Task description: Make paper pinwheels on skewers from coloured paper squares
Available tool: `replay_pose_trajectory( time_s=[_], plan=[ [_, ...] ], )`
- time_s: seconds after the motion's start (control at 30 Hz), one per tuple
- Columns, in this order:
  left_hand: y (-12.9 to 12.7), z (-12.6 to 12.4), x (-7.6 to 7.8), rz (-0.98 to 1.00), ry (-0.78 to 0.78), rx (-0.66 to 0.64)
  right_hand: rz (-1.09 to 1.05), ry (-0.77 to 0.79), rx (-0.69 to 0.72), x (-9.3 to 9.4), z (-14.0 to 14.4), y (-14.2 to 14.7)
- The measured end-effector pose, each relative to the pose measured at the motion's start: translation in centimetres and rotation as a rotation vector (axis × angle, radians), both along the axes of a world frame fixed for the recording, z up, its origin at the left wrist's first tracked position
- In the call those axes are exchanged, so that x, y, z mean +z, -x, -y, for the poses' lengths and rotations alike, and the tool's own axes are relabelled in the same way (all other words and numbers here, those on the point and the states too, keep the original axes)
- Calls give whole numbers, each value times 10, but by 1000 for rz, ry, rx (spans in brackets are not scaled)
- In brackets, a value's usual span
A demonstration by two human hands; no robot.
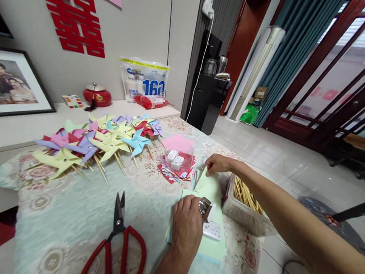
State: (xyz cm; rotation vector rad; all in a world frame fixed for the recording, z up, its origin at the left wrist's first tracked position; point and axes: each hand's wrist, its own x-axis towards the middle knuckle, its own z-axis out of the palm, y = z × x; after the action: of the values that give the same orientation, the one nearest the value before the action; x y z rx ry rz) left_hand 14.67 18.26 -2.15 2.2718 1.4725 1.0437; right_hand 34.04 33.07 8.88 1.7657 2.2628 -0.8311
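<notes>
Pale green paper sheets (211, 190) lie in a stack near the right edge of a table (67, 212) covered with a flowered cloth. The far corner of the top sheet is pinched between thumb and fingers of the right hand (217, 163), whose arm reaches in from the near right. The left hand (187, 227) is laid on the near part of the stack, its fingers curled around a small opened box (209, 214) in which shiny metal pieces are seen; what exactly they are cannot be told.

Just right of the sheets, touching the table's edge, a clear plastic tub (243, 210) of thin wooden sticks (247, 196) is set, partly hidden by the right forearm. Just beyond the sheets a round clear container (178, 156) with small white boxes inside is placed on a pile of red and pink paper squares (176, 172). To the near left of the left hand, red-handled scissors (117, 242) are laid with blades shut and pointing away. Further left and far, a spread of finished paper pinwheels (99, 142) in yellow, purple, blue, pink and red is laid out on their sticks.

Behind the table, on a low cabinet, a red lidded pot (97, 95), a pack of tissues (144, 82) and a framed photograph (11, 83) are seen.
</notes>
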Motion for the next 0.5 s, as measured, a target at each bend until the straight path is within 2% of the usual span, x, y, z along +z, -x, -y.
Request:
replay_pose_trajectory(
  time_s=[0.2, 0.37, 0.5],
  plan=[
    [-1, 2, 3, 4, 4, 10, -135, -4, -45, 1, 2, -10],
    [-2, 1, 6, 23, 29, 27, -249, 31, -66, 11, 6, -18],
    [0, -1, 2, 20, 18, 25, -319, 84, -72, 20, 9, -18]
  ],
)
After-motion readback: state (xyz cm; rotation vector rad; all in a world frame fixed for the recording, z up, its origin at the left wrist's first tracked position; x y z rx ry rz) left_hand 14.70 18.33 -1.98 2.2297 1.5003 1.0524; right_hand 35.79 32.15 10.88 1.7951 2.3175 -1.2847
